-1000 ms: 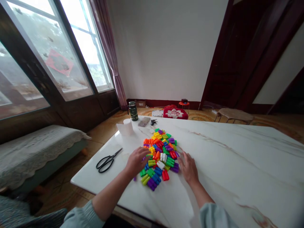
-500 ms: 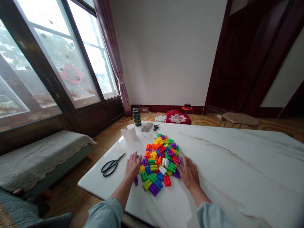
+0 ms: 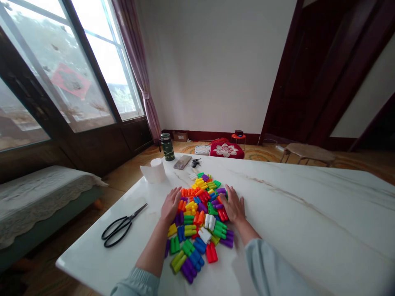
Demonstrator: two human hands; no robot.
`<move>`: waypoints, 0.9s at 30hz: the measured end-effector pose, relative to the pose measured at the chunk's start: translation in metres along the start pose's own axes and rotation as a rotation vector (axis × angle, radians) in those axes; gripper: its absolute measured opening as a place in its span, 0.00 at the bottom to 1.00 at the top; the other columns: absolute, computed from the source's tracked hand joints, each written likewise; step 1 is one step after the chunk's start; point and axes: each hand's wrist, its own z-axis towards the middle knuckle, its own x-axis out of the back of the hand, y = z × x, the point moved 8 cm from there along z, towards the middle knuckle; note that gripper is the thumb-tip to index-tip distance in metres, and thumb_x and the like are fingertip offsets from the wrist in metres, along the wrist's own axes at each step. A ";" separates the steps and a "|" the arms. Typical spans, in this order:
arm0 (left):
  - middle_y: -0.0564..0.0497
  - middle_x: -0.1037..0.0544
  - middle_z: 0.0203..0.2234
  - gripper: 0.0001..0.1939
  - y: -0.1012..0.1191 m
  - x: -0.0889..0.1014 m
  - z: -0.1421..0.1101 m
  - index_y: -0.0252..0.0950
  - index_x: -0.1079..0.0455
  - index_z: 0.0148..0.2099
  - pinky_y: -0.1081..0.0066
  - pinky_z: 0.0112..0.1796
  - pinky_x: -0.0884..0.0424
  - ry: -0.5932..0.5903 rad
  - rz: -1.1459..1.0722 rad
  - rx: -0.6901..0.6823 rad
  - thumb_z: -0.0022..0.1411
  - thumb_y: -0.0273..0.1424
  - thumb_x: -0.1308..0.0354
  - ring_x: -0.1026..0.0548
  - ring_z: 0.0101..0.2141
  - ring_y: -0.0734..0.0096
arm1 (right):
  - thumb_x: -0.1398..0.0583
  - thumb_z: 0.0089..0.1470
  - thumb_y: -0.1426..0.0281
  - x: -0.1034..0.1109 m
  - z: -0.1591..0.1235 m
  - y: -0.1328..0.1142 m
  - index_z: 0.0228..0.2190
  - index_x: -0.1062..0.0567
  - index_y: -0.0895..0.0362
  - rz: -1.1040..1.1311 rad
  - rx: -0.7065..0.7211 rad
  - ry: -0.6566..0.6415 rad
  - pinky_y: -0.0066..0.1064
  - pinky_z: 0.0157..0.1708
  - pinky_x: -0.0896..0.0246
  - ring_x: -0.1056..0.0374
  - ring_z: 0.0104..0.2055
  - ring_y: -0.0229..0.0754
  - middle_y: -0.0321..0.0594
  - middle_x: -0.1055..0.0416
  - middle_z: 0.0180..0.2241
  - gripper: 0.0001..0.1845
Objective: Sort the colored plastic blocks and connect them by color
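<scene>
A heap of several bright plastic blocks (image 3: 200, 213) in red, orange, yellow, green, blue, purple and white lies on the white marble table (image 3: 302, 222). My left hand (image 3: 170, 204) rests flat against the heap's left side, fingers stretched forward. On the heap's right side my right hand (image 3: 233, 205) lies flat as well, its fingers over a few blocks. Neither hand holds a block.
Black scissors (image 3: 119, 228) lie left of the heap near the table edge. A paper roll (image 3: 156, 170), a green bottle (image 3: 167, 146), a phone (image 3: 182, 162) and keys (image 3: 195, 163) sit at the far corner. A low bed (image 3: 40, 197) stands left; a stool (image 3: 308, 151) stands behind.
Both hands have slid forward along the sides of the heap, towards its far part. The camera has dipped, so the table now sits lower and closer in view.
</scene>
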 end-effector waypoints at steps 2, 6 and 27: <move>0.49 0.35 0.63 0.28 0.007 -0.006 0.001 0.43 0.37 0.64 0.54 0.64 0.52 -0.034 0.022 -0.028 0.70 0.47 0.63 0.45 0.65 0.60 | 0.58 0.63 0.49 -0.004 0.001 -0.003 0.65 0.47 0.51 -0.026 0.049 -0.007 0.59 0.64 0.69 0.59 0.70 0.51 0.44 0.53 0.68 0.35; 0.49 0.35 0.63 0.27 0.017 -0.014 0.002 0.44 0.35 0.62 0.52 0.64 0.52 -0.072 0.058 -0.045 0.70 0.47 0.61 0.44 0.65 0.60 | 0.55 0.63 0.50 -0.004 -0.003 -0.007 0.62 0.41 0.46 -0.036 0.139 -0.011 0.59 0.64 0.67 0.54 0.68 0.49 0.40 0.47 0.66 0.31; 0.50 0.29 0.57 0.23 0.080 -0.048 -0.010 0.45 0.28 0.56 0.56 0.61 0.45 -0.089 -0.042 -0.150 0.68 0.48 0.55 0.34 0.59 0.60 | 0.46 0.57 0.53 0.029 -0.020 0.020 0.52 0.29 0.54 0.211 0.270 0.087 0.42 0.63 0.50 0.41 0.61 0.49 0.45 0.34 0.57 0.26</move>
